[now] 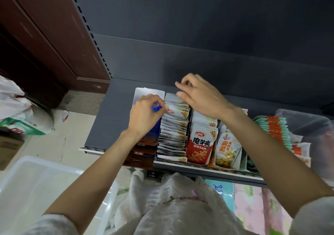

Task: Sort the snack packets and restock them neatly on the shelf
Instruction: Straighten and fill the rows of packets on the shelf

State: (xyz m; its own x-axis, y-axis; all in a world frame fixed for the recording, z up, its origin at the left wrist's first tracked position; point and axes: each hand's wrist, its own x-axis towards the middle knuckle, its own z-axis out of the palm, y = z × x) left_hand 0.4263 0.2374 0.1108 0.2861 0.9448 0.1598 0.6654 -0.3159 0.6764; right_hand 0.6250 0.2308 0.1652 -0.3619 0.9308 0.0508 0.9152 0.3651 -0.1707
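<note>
On the grey shelf [108, 119], the row of white snack packets [173, 131] stands upright in a cardboard tray. Your left hand [144, 115] pinches the corner of one white packet [176, 111] partway along that row. Your right hand [200, 97] hovers over the row's back end, fingers curled; you cannot tell whether they grip anything. Red konjac packets [200, 148] stand just right of the row.

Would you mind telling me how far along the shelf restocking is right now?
Mostly done, it seems: the red packets, yellow packets and teal packets stand filed in rows. In hand: the left hand pinches a packet in the white-packet row, the right hand at its back. Left: seating that packet.
</note>
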